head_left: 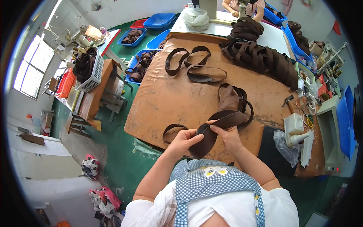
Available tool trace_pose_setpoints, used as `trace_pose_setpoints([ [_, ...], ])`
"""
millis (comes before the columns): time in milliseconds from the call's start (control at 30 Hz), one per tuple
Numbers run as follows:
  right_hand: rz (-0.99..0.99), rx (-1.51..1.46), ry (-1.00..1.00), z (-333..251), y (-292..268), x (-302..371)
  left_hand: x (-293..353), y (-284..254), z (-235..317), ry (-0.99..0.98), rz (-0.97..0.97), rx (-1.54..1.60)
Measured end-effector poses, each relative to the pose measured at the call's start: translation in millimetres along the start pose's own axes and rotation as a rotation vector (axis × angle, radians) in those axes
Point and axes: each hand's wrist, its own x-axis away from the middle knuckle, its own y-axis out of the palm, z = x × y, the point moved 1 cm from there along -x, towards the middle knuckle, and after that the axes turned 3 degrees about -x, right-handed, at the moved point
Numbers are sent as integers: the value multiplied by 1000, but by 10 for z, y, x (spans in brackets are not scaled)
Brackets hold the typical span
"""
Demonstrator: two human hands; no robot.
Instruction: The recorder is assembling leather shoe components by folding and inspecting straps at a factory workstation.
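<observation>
Between my two hands I hold a dark brown fabric band (231,119), folded and pinched near the table's front edge. My left hand (186,140) grips it with thumb and fingers. Close beside it, my right hand (228,135) pinches the same band. Behind the held band lies a small bunch of brown loops (228,96), partly hidden by it. One more loop (174,128) rests just left of my left hand. Farther back, several separate loops (206,73) lie spread on the brown-covered table (151,109).
A long pile of brown bands (261,60) lines the table's back right. Scissors (309,121), a white device (293,125) and a plastic bag (283,147) sit at the right. Blue baskets (159,20) stand beyond the table. Another person's hand (235,14) works at the back.
</observation>
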Motion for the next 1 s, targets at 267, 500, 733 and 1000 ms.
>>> trace_pose_setpoints([
  [267, -44, -46, 23, 22, 85, -83, -114, 77, -75, 116, 170, 87],
  [500, 18, -33, -1, -11, 151, -142, -130, 146, 10, 466, 471, -412],
  [733, 109, 329, -127, 205, 67, -198, -18, 300, 74, 933, 677, -1052],
  [1000, 88, 233, 37, 215, -9, -95, 125, 349, 13, 954, 484, -1457],
])
